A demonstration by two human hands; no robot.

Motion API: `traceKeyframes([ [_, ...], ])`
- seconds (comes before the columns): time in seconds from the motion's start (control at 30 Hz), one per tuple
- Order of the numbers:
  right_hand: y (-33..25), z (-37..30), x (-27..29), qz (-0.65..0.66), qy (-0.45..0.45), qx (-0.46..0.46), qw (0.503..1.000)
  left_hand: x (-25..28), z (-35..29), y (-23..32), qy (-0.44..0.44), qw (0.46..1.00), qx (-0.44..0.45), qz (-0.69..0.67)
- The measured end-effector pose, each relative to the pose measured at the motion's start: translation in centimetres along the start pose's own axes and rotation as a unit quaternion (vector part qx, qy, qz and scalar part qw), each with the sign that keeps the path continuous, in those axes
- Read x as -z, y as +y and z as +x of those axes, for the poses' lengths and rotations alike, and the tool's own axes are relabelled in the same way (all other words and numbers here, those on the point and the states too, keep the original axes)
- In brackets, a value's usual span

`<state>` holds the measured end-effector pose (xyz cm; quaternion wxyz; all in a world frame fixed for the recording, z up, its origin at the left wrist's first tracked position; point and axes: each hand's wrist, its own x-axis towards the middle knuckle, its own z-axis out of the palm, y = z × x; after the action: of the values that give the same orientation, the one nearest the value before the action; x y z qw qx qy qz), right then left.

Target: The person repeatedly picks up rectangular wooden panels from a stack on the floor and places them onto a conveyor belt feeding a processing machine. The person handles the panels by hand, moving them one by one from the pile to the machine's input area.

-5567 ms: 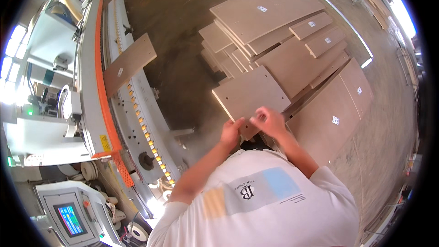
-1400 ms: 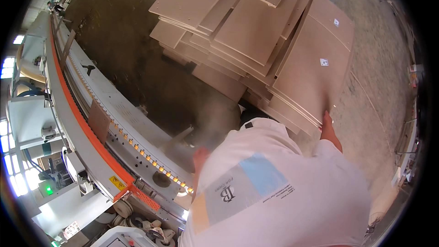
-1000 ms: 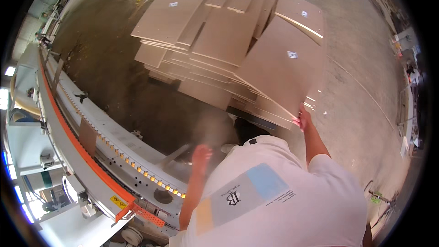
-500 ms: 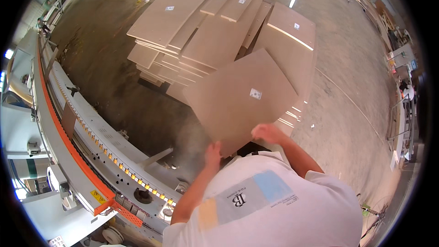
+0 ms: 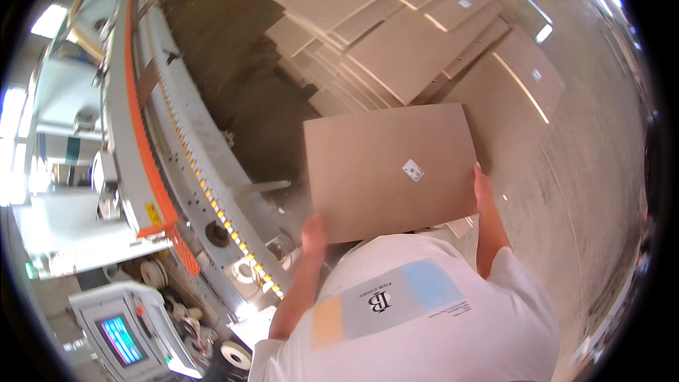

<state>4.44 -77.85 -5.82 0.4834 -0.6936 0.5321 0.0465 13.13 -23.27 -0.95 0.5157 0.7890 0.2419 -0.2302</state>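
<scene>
A rectangular brown board [image 5: 382, 170] with a small white label lies level in front of my body, gripped at its two short sides. My right hand [image 5: 483, 187] is closed on the right edge, thumb on top and the other fingers hidden beneath. At the lower left corner my left hand [image 5: 313, 232] holds the left edge; it is blurred and its fingers are partly hidden. The far edge of the board overlaps the view of stacked brown panels [image 5: 410, 56] beyond.
A long machine with an orange rail [image 5: 131, 99] and a row of yellow rollers [image 5: 200, 173] runs along my left. Its control screen [image 5: 122, 339] stands at lower left. A metal arm [image 5: 262, 187] juts toward the board. More labelled panels [image 5: 527, 88] lie at right on the concrete floor.
The board has turned so its long sides run left to right. My right hand has moved from the near edge to the right edge. The view has swung left, bringing in the control screen.
</scene>
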Motion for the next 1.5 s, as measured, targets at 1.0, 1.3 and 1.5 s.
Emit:
traceKeyframes([
  [1.0, -12.0, -19.8, -32.7, 0.015, -0.424, 0.078, 0.902, 21.6, -13.6, -13.7, 0.446, 0.877, 0.063, 0.167],
  [1.3, -15.1, -27.7, -35.9, -0.265, -0.628, 0.177, 0.710, 17.7, -13.0, -16.5, 0.550, 0.812, 0.064, -0.182],
  [1.5, -15.0, -29.5, -38.6, -0.336, -0.627, 0.242, 0.660, 16.3, -12.2, -15.3, 0.483, 0.755, 0.004, -0.444],
])
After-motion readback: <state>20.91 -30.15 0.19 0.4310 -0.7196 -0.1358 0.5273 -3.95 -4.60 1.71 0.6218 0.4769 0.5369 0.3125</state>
